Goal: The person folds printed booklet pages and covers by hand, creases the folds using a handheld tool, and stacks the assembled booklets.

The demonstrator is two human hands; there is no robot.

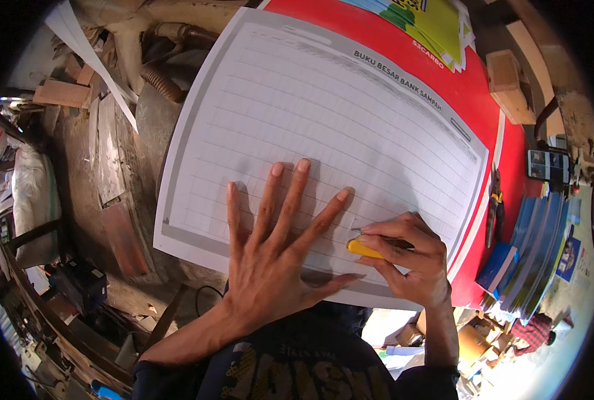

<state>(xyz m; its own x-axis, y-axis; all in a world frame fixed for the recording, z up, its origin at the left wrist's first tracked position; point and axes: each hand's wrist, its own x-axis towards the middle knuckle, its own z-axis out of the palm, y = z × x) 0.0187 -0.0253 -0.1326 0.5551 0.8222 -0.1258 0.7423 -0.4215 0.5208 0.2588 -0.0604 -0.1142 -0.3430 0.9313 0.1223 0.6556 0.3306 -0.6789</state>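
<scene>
A large white sheet (197, 127) printed with a ruled grid and a grey border lies before me on a red surface. My left hand (267, 250) is spread flat on its lower part, fingers apart, holding nothing. To its right, my right hand (410, 257) is closed around a small yellow-handled tool (365, 249) close to the paper. A thin dark tip (356, 230) shows by the index finger; the rest of the tool is hidden in the grip, so its exact kind is unclear.
Pliers (493, 210) lie on the red surface (503, 150) at the right, near a phone (548, 165) and a stack of blue booklets (530, 257). Green-covered booklets (437, 30) lie at the far edge. A wooden block (510, 87) stands far right. Wood scraps (63, 93) lie left.
</scene>
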